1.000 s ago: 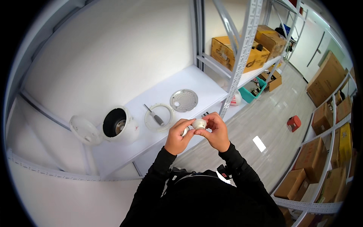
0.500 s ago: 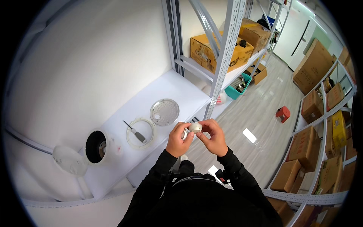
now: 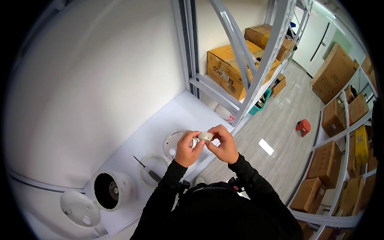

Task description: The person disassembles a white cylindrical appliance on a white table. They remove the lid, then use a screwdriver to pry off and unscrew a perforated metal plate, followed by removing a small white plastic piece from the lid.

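My left hand [image 3: 185, 151] is closed round a small white round part with ridges [image 3: 194, 143]. Just beside it, a white cap-shaped part [image 3: 205, 136] sits between the fingertips of both hands. My right hand [image 3: 225, 147] pinches this cap with thumb and fingers. Whether the two parts touch each other is hidden by the fingers. Below the hands lies a white table [image 3: 132, 140]. On it are a round perforated disc [image 3: 171, 141], partly behind my left hand, a white ring [image 3: 141, 173] and a grey-handled screwdriver [image 3: 150, 173] lying across the ring.
A white cylindrical housing [image 3: 127, 191] lies on its side at left, its dark inside showing. Next to it is a pale round cover [image 3: 76, 208]. A metal rack [image 3: 256, 94] with a yellow box [image 3: 224, 66] rises ahead. A red stool [image 3: 303, 127] stands on the floor.
The view has shifted, so the table and its things sit lower. Both hands stay together at the same place; the white cap has tilted slightly between the fingers.
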`<state>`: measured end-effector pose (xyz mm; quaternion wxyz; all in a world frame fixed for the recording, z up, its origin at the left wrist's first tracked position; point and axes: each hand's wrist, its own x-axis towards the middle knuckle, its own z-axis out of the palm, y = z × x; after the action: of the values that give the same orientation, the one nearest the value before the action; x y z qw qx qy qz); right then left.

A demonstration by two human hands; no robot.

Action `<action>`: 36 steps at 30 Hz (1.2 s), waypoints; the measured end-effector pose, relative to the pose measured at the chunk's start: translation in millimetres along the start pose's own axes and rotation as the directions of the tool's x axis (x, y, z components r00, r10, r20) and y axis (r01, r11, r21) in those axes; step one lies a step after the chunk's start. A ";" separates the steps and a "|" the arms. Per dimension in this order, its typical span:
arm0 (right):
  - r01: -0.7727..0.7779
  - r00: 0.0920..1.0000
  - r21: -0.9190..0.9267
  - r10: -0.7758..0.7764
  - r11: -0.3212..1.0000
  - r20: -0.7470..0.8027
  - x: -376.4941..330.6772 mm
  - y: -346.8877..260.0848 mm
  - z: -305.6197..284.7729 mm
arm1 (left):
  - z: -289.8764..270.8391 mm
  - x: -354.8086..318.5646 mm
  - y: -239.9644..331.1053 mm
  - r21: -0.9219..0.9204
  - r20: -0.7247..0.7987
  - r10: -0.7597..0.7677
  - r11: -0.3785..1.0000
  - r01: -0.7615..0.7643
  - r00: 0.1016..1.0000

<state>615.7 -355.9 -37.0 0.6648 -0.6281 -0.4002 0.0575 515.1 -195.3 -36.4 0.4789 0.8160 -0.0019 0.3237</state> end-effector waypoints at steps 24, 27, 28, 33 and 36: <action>0.106 0.892 -0.079 -0.060 0.991 0.449 110.1 79.9 -46.7 | 53.1 47.8 -54.6 0.050 -0.192 -0.271 0.957 0.285 0.943; 0.222 0.817 -0.134 -0.109 0.966 0.566 107.8 107.9 -56.1 | 67.1 41.4 -81.2 -0.052 -0.066 -0.434 0.901 0.432 0.898; 0.240 0.793 -0.148 -0.105 0.959 0.600 107.2 114.9 -58.4 | 71.6 39.0 -88.8 -0.005 -0.061 -0.410 0.912 0.410 0.910; 0.418 0.693 -0.110 -0.239 0.902 0.680 102.7 169.0 -67.7 | 96.5 21.6 -139.4 0.196 -0.010 -0.293 0.937 0.289 0.956; -0.005 0.737 -0.159 0.111 0.987 0.667 99.9 183.0 -73.6 | 105.1 23.0 -133.3 0.045 -0.011 -0.592 0.805 0.592 0.806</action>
<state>805.5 -318.7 -144.2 0.4250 -0.6243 -0.5965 0.2717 630.3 -198.3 -163.1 0.5369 0.7873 0.2592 0.1568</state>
